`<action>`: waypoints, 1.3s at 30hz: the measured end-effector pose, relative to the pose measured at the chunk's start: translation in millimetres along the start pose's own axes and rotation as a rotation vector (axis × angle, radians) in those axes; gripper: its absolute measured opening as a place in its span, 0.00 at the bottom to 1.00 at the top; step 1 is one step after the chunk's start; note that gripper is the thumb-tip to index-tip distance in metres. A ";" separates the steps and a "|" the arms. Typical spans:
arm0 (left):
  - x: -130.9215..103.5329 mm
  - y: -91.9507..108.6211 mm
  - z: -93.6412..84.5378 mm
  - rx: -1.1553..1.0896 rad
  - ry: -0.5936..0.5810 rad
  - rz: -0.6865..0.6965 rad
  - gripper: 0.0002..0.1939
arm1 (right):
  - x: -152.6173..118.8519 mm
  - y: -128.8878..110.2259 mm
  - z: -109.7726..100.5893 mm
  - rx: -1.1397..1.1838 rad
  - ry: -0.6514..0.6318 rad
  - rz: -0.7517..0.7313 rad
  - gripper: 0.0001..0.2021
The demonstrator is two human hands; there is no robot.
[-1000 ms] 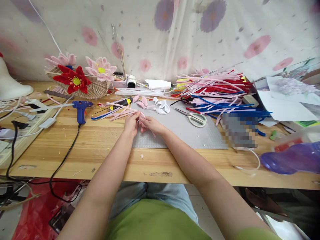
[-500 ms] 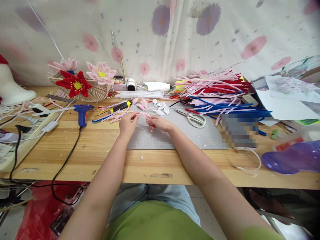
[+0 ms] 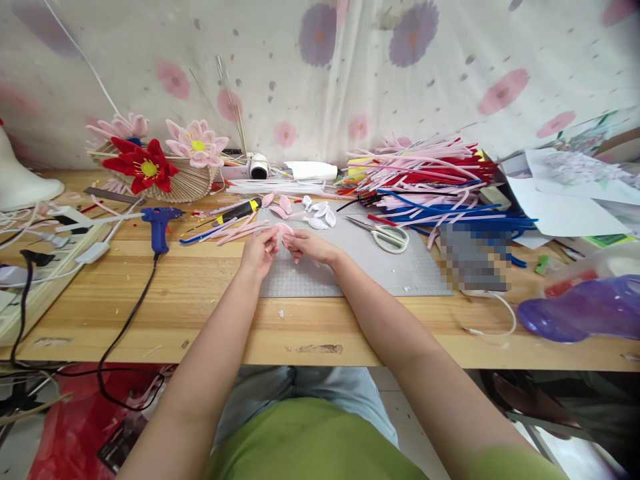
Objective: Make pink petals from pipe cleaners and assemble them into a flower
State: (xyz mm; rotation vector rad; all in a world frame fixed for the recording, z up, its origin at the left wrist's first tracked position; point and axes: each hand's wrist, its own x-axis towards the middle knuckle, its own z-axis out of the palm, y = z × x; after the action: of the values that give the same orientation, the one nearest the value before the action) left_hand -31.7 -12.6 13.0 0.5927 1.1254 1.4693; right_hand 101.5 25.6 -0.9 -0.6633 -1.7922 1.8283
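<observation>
Over the grey cutting mat [image 3: 320, 283], both hands pinch one small pink fuzzy piece [image 3: 284, 229]. My left hand [image 3: 259, 251] grips its left side, and my right hand [image 3: 311, 247] holds its right side with fingers closed. The fingertips nearly meet. Just behind lie several pink petals [image 3: 285, 204] and several white petals [image 3: 320, 215]. White-handled scissors [image 3: 389, 238] rest on the mat to the right. Pink pipe cleaners [image 3: 243, 231] and a yellow-black tool [image 3: 239, 211] lie behind my left hand.
A blue glue gun [image 3: 160, 229] stands at the left near a power strip [image 3: 55, 287]. Red and pink fuzzy flowers [image 3: 148, 168] sit behind it. Piled pipe cleaners [image 3: 425, 180], a pixelated object [image 3: 473, 257] and a purple item [image 3: 585, 310] are at the right.
My left hand has turned and come closer to my right hand. The pink piece now looks curved between the fingertips. The whole view has shifted slightly.
</observation>
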 end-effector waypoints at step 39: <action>15.2 -19.2 -10.3 0.258 0.015 0.309 0.11 | -0.8 -6.5 8.4 0.130 -0.015 0.255 0.05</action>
State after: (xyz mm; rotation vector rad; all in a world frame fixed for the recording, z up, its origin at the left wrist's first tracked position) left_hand -35.2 -3.2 -11.7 0.9717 1.2877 1.6007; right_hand 96.8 18.8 5.8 -0.8616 -1.6416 2.1001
